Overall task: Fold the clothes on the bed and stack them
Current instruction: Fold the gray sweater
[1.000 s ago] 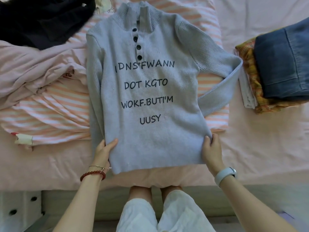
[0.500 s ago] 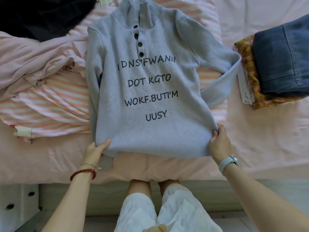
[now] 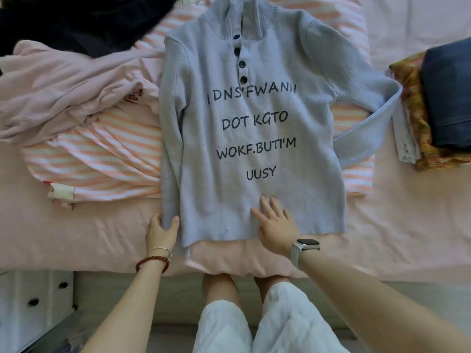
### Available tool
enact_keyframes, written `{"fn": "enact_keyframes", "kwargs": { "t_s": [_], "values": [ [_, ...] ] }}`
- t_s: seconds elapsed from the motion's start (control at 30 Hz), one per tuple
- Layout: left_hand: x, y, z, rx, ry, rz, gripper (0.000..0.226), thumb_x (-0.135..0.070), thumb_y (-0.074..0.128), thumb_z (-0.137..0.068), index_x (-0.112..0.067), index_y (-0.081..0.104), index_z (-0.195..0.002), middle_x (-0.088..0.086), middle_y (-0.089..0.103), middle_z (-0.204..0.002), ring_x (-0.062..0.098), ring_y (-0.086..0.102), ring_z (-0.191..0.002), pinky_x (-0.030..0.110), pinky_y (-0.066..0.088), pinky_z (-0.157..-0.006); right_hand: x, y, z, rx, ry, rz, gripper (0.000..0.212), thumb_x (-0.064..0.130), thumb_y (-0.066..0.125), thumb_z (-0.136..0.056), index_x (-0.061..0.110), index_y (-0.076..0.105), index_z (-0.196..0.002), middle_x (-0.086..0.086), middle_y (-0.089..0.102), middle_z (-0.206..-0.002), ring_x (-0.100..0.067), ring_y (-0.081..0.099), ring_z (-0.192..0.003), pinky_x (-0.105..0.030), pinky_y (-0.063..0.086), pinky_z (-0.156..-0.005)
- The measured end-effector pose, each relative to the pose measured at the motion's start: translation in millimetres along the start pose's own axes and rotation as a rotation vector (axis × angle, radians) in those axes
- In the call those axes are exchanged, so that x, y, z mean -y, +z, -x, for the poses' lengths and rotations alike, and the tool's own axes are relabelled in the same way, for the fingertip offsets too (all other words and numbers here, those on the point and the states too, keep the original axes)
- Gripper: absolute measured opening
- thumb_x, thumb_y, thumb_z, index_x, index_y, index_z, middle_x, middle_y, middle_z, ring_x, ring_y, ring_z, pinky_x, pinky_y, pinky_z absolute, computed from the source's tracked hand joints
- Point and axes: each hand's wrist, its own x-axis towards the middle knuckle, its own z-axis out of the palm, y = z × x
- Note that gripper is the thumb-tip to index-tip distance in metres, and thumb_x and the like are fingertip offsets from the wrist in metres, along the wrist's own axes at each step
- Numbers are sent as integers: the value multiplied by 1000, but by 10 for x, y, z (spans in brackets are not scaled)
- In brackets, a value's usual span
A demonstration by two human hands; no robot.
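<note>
A grey knitted sweater (image 3: 254, 149) with black lettering and dark buttons lies face up on the pink bed (image 3: 407, 225), collar away from me. Its left sleeve runs straight down along the body; its right sleeve is bent back at the elbow. My left hand (image 3: 161, 231) grips the cuff end of the left sleeve at the sweater's lower left corner, thumb on top. My right hand (image 3: 274, 222) lies flat with spread fingers on the sweater's lower middle, just below the lettering.
An orange-and-white striped garment (image 3: 102, 159) lies under the sweater, a crumpled pink garment (image 3: 66, 93) and black clothes (image 3: 76, 19) at the far left. At the right edge stands a folded stack with blue jeans (image 3: 448, 98) on top of a plaid garment (image 3: 413, 103).
My right hand let go of the sweater's lower right corner and moved left onto its middle, flat. My left hand shifted onto the left sleeve's cuff.
</note>
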Motion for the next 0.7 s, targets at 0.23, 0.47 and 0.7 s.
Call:
{"fn": "enact_keyframes", "kwargs": {
  "t_s": [0.23, 0.47, 0.7],
  "values": [
    [47, -218, -179, 119, 107, 289, 15, -16, 53, -93, -7, 53, -82, 6, 56, -81, 20, 51, -77, 29, 39, -69, 450, -106, -110, -232, 160, -236, 36, 18, 37, -95, 14, 49, -129, -7, 42, -137, -26, 40, -125, -36, 34, -98],
    [367, -1281, -341, -192, 81, 496, 26, -17, 51, -93, -19, 48, -67, -1, 44, -64, 15, 39, -62, 24, 34, -56, 1499, -661, -428, -415, 20, -737, 40, 11, 42, -95, 9, 43, -135, -9, 51, -132, -22, 51, -117, -30, 41, -97],
    [-141, -2253, -930, 179, -71, 1015, 35, -18, 41, -97, -13, 62, -69, -1, 59, -56, 5, 56, -45, 13, 43, -45, 2362, -1376, -928, -443, -50, -846, 50, 10, 43, -94, 9, 30, -143, -11, 46, -136, -15, 55, -99, -27, 44, -87]
  ]
}}
